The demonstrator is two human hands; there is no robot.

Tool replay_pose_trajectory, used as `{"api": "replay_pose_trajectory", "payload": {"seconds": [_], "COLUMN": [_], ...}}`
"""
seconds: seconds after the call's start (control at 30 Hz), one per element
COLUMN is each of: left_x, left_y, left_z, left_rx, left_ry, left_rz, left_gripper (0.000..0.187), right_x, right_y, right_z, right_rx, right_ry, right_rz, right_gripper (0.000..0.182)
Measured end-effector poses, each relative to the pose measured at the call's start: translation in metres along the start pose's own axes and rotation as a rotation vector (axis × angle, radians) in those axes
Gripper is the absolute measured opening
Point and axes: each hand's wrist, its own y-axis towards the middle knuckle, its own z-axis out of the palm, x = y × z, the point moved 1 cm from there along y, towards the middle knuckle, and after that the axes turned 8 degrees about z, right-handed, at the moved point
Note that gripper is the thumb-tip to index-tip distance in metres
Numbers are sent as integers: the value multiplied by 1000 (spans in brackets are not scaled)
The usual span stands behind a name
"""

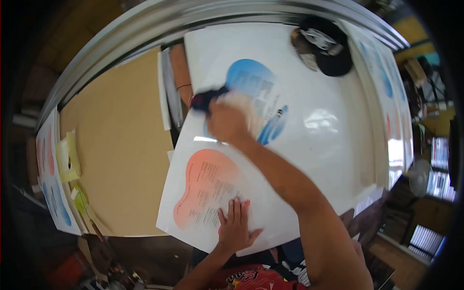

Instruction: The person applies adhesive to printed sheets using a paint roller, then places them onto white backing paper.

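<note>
A white glossy sheet (309, 164) printed with a blue shape (249, 77) and a red-orange shape (208, 181) lies in front of me. My left hand (235, 227) is spread flat on its near part, fingers apart, at the edge of the red-orange shape. Further up, my right hand (226, 118) is closed on a cloth, blurred by motion, over the left part of the blue shape. Dark cloth (209, 99) shows at its left, and a pale blurred part (244, 108) of cloth shows at its right.
A black cap (328, 46) lies at the sheet's far right. Brown board (116, 145) covers the left side, with a yellow-green holder (69, 157) and a green-handled tool (79, 198) at its left edge. More printed sheets (391, 106) stand at the right. Metal rails (217, 12) run along the back.
</note>
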Motion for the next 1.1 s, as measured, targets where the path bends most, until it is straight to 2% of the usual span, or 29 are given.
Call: {"api": "replay_pose_trajectory", "payload": {"seconds": [0.07, 0.13, 0.2, 0.23, 0.27, 0.3, 0.37, 0.4, 0.47, 0.5, 0.53, 0.6, 0.63, 0.7, 0.73, 0.83, 0.9, 0.93, 1.0, 1.03, 1.07, 1.1], "left_x": [1, -1, -1, 1, 6, 10, 31, 41, 61, 70, 89, 134, 137, 136, 124, 131, 116, 100, 121, 134, 140, 119], "left_y": [0, -2, -4, -9, -12, -24, -56, -78, -119, -139, -153, -165, -166, -170, -173, -166, -170, -183, -200, -205, -210, -217], "left_z": [0, -3, -4, -5, -9, -19, -50, -67, -75, -77, -62, -20, -32, -56, -83, -131, -194, -236, -260, -266, -265, -282], "left_rx": [-7, -12, -64, -86, -73, -7, 121, 265, 395, 453, 349, 139, 114, 80, -35, -272, -551, -486, -682, -945, -1020, -1086], "left_ry": [-13, -67, -57, -53, -72, -69, -66, -17, 181, 282, 364, 526, 434, 236, 257, 64, -35, -87, -411, -688, -934, -1181], "left_rz": [22, 15, 50, 74, 111, 215, 403, 472, 525, 544, 564, 606, 611, 605, 633, 670, 540, 158, -173, -115, -32, 54], "left_gripper": [103, 107, 106, 105, 115, 118, 125, 132, 118, 111, 102, 85, 81, 73, 68, 57, 38, 30, 25, 27, 27, 28], "right_x": [-16, -71, -109, -132, -166, -185, -161, -149, -128, -90, -85, -15, -1, 25, 32, 40, 52, 58, 63, 65, 66, 68], "right_y": [-86, -132, -168, -190, -214, -237, -287, -316, -358, -377, -390, -424, -440, -477, -491, -518, -534, -539, -546, -548, -550, -550], "right_z": [1, 4, -25, -39, -46, -52, -71, -73, -40, -33, 6, 17, 32, 45, 50, 50, 38, 32, 27, 25, 24, 22], "right_rx": [76, -70, -3, -113, -186, -260, -345, -382, -484, -597, -576, -521, -478, -467, -494, -544, -545, -552, -570, -577, -589, -599], "right_ry": [112, 154, -15, -33, 13, 54, 255, 362, 907, 984, 1284, 1421, 1390, 1561, 1549, 1533, 1547, 1564, 1561, 1560, 1551, 1541], "right_rz": [-127, 20, 406, 526, 623, 714, 883, 968, 917, 878, 892, 866, 876, 828, 824, 803, 814, 788, 766, 757, 763, 770], "right_gripper": [27, 26, 26, 28, 30, 32, 33, 34, 36, 38, 38, 37, 34, 30, 29, 24, 22, 21, 20, 20, 20, 20]}}
